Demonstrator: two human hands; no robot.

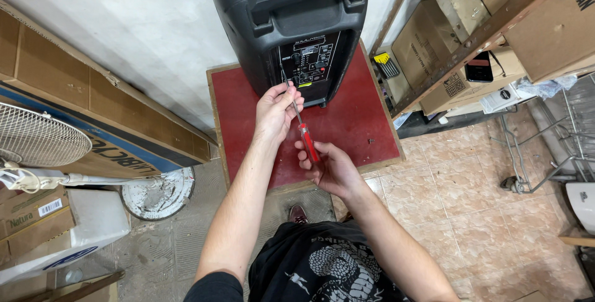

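My right hand [334, 168] is wrapped around the red handle of a screwdriver [308, 142], fingers curled tight against my palm so the handle is pinched firmly between them. The thin metal shaft runs up and to the left from the handle toward the back of a big black speaker [291, 23]. My left hand [277, 111] is higher up, its fingertips pressed together on the shaft near the tip, steadying it right against the lower left edge of the speaker's control panel [310, 61]. The tip itself is hidden behind my fingers, so I cannot tell just what it meets.

The speaker stands upright on a small table with a red top [365, 122] and a wooden rim, pushed against a white wall. A tiny dark speck, maybe a screw [370, 141], lies on the red top to the right of my hands, well apart from the speaker.

To the right is a wooden shelf [471, 48] packed with cardboard boxes [427, 41]; I cannot see what is in them. A small black case holding yellow-tipped bits [387, 64] stands beside one of the boxes, and a dark phone [479, 66] lies on another box. To the left, a long flat carton [93, 122] leans along the wall, with a white fan [37, 137] in front of it, beside its round base [158, 193] on the floor.
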